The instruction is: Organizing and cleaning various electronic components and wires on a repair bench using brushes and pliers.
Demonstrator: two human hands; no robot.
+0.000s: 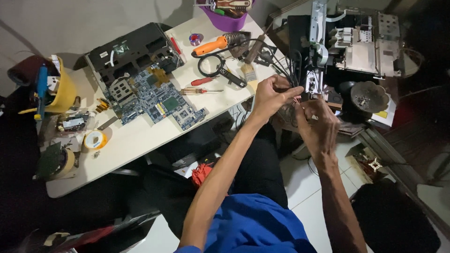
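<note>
Black wires (294,70) from the stripped-down chassis (361,42) beside the white table (140,136) sit pinched in my left hand (272,96), right hand (318,124) closed just below — mid-untangling, I judge — steady fingertip work comes next.

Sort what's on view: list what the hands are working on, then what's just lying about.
In hand:
left hand
right hand
black wire bundle
opened machine chassis

Lying about:
blue circuit board
orange soldering iron
two red screwdrivers
tape roll
paintbrush
purple tub
</note>
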